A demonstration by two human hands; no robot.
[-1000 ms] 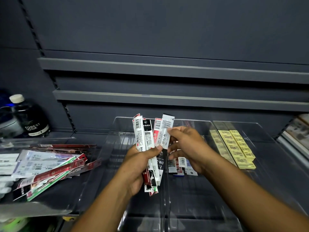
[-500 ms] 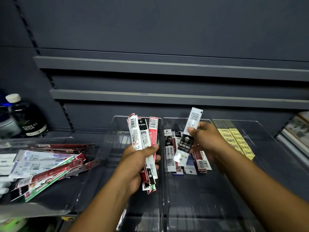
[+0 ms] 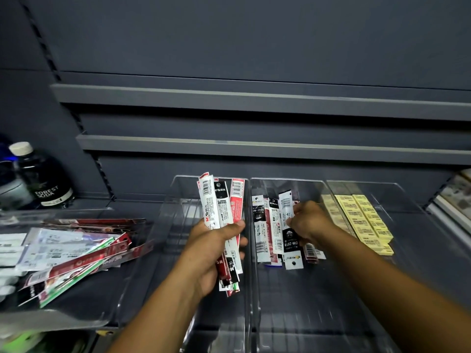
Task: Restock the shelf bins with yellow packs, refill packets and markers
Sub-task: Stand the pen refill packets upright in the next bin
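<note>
Head view of a dark shelf fitted with three clear bins side by side. The left hand [image 3: 216, 248] grips a bundle of refill packets [image 3: 221, 205], thumb across the front and fingers wrapped behind. The bundle stands nearly upright above the left bin [image 3: 163, 250], with white, black and red packets fanned at the top and their lower ends sticking out below the palm.

The right hand [image 3: 309, 222] reaches into the middle bin [image 3: 280, 307]. Its curled fingers hold the right edge of a black-and-white packet [image 3: 289, 242], which lies lengthwise on top of the other packets [image 3: 263, 225] at the back of that bin. These lie flat and roughly parallel, touching one another, and the front half of the bin floor is bare.

In the right bin [image 3: 423, 250], yellow packs [image 3: 362, 220] lie in rows along the left wall, just beside the right wrist.

Well to the left, a clear tray [image 3: 102, 291] holds a loose, overlapping pile of long packets [image 3: 74, 253] in red, green and white. Behind the tray, a dark bottle [image 3: 48, 184] with a white cap stands upright against the back panel. Two grey rails [image 3: 254, 146] run across the back panel above the bins.
</note>
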